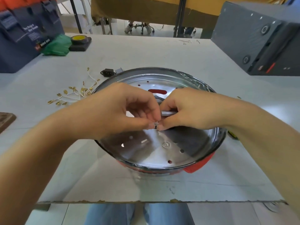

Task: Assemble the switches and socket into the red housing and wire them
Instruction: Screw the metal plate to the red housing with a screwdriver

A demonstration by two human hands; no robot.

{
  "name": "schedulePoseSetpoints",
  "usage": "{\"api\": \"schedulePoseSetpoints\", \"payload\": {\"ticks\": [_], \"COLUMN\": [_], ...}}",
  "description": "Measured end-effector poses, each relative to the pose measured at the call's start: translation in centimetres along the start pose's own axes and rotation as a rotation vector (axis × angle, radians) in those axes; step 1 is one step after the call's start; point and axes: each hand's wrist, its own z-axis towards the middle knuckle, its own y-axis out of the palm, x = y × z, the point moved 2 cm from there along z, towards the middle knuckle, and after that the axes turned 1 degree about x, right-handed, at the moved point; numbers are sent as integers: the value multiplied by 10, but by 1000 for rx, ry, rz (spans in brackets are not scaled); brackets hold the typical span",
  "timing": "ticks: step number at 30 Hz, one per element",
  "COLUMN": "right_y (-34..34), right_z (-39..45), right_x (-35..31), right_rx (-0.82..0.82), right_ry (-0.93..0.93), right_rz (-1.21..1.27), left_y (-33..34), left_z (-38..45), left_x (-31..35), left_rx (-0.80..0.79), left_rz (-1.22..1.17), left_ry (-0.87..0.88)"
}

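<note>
A white table (146, 51) filled the view, its near edge chipped and a person's jeans showing below it. At ten o'clock a dark blue case (24, 34) ran off the left edge; at two o'clock a grey box (253, 36) was cut by the right edge. In the centre sat the red housing (194, 168), mostly hidden under its shiny metal plate (154, 153), so that only a red rim and a tab at five o'clock showed, with red visible through the plate's slot and holes. Both bare forearms reached in from the lower corners. The left hand (123, 108) and the right hand (186, 108) met over the plate's middle, fingertips curled together and pinching a small metal-and-dark part (156, 125), too small and covered to identify. A grey metal bar (168, 113) lay under the right hand's fingers; whether they clasped it could not be told. Beyond the plate at eleven o'clock lay a black socket (107, 72), with a grey piece just beside it half hidden by the rim. At nine o'clock white wires with brass terminals (76, 93) lay tangled on the table. Farther off at eleven o'clock were a green cloth (56, 46) and a roll of tape (79, 39) on a dark block
</note>
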Motion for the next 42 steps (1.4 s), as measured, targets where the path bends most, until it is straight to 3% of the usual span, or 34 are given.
{"api": "schedulePoseSetpoints", "payload": {"ticks": [15,42], "right_y": [7,10], "right_z": [0,1], "right_x": [1,3], "right_rx": [42,80], "right_ry": [-55,-86], "right_rz": [113,189], "left_y": [16,20], "left_z": [5,4], "left_x": [5,14], "left_rx": [-333,-366], "left_rz": [-19,75], "left_ry": [5,59]}}
